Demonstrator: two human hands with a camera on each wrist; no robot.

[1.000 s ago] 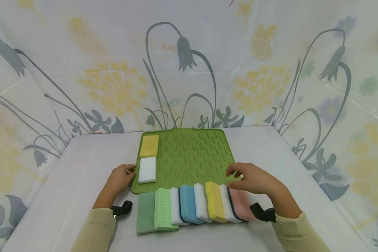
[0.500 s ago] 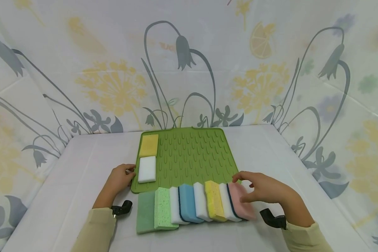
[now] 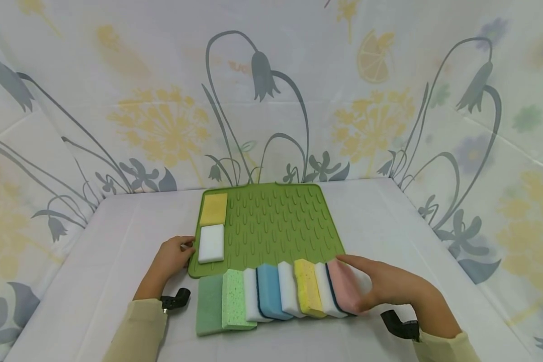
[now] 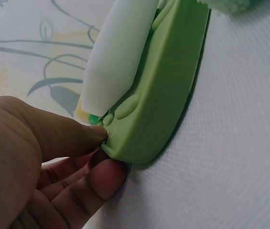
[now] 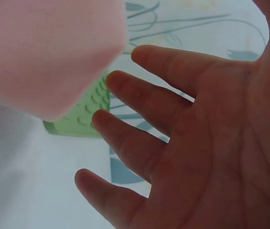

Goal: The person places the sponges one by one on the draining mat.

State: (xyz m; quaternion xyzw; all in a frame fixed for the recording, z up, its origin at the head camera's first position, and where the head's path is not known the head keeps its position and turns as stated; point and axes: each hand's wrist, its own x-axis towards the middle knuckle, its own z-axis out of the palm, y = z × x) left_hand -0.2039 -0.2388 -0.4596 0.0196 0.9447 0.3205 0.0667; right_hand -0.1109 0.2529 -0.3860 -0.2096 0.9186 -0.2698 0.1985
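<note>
My left hand (image 3: 174, 255) pinches the left rim of a green silicone mat (image 3: 282, 221) between thumb and fingers; the left wrist view shows the thumb (image 4: 72, 138) on top of the edge. A yellow sponge (image 3: 214, 209) and a white sponge (image 3: 211, 244) lie on the mat's left side. At the right end of a row of sponges leans a pink sponge (image 3: 344, 287) with a dark side. My right hand (image 3: 393, 282) spans it, fingertips by its far end and thumb by its near end. The right wrist view shows fingers (image 5: 144, 98) spread and straight beside the pink sponge.
Left of the pink sponge the row holds several others, among them a yellow one (image 3: 309, 289), a blue one (image 3: 272, 291), a speckled light green one (image 3: 236, 300) and a flat darker green one (image 3: 209, 305). A flower-printed cloth (image 3: 163, 100) stands behind the table.
My right hand has moved right and nearer, from over the mat's right edge to around the pink sponge. The left hand has stayed on the mat's rim.
</note>
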